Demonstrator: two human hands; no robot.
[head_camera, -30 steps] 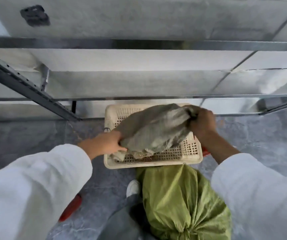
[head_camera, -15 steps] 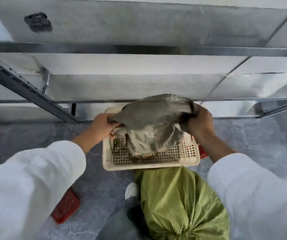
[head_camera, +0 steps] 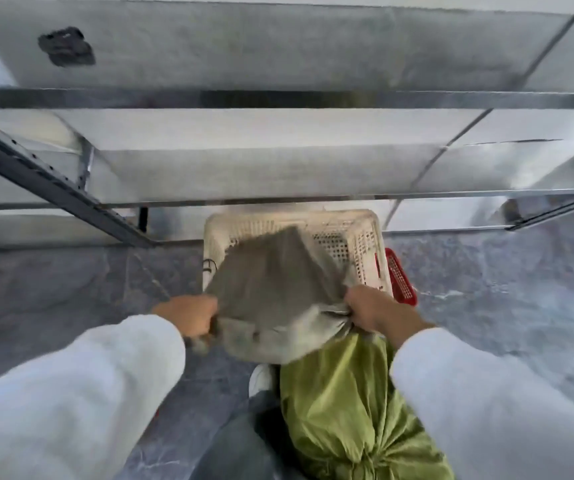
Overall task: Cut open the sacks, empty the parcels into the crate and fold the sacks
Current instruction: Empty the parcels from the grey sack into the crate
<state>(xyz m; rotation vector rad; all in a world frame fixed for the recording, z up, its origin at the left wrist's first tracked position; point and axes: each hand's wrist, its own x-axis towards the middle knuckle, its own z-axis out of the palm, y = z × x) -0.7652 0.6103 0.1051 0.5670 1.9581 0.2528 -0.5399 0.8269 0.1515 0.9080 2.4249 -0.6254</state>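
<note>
The left hand (head_camera: pixel 188 315) curls its fingers round the left edge of the grey sack (head_camera: pixel 271 296), which drapes over the near rim of the cream crate (head_camera: pixel 292 218), while the right hand (head_camera: pixel 372 311) clutches its bunched right corner, apparently just above the tied green sack (head_camera: pixel 347 410).

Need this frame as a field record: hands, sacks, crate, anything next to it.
left hand: grips the near left edge of the grey sack
right hand: grips the sack's bunched near right corner
grey sack: spread between both hands, far end over the crate
crate: cream, perforated, on the floor by the shelf rack; contents hidden
green sack: bulging, gathered shut, nearer the person than the crate
red perforated item: at the crate's right side, partly hidden
</note>
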